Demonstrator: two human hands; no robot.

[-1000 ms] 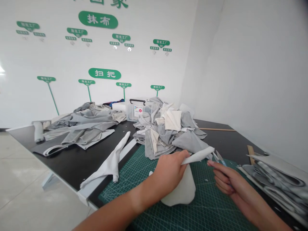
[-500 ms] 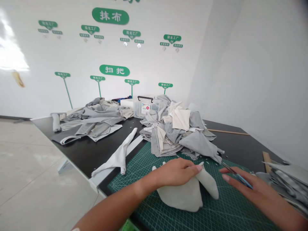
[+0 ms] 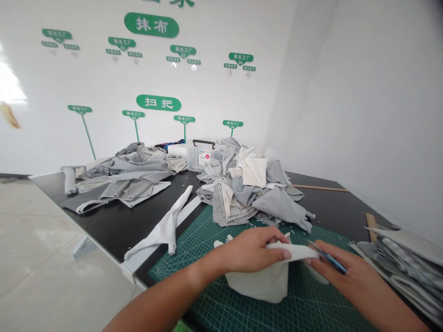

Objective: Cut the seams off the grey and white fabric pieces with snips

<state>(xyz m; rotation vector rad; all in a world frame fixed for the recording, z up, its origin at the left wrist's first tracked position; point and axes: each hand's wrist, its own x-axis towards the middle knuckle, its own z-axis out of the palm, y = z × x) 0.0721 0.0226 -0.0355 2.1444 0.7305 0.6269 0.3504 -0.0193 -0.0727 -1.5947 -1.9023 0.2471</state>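
Note:
My left hand (image 3: 252, 251) grips a fold of white cloth (image 3: 258, 281), which lies bunched on a green cutting mat (image 3: 194, 249). A flap of that cloth stretches right towards my right hand (image 3: 346, 272). That hand holds small blue-handled scissors (image 3: 328, 259), their metal blades at the flap's edge. A large heap of grey and cream cloth scraps (image 3: 249, 193) lies just beyond both hands.
A white cloth strip (image 3: 162, 230) lies left of the mat on the black table (image 3: 104, 221). Grey cloth (image 3: 128, 177) spreads further left. A plastic box (image 3: 204, 154) stands behind the heap. A folded stack (image 3: 401, 258) sits right, with a wooden ruler (image 3: 320, 187) behind. Small scraps dot the mat.
My left hand has gathered the white cloth and drawn its flap rightward, up to the scissors. My right hand has moved slightly left, and the view has shifted a little.

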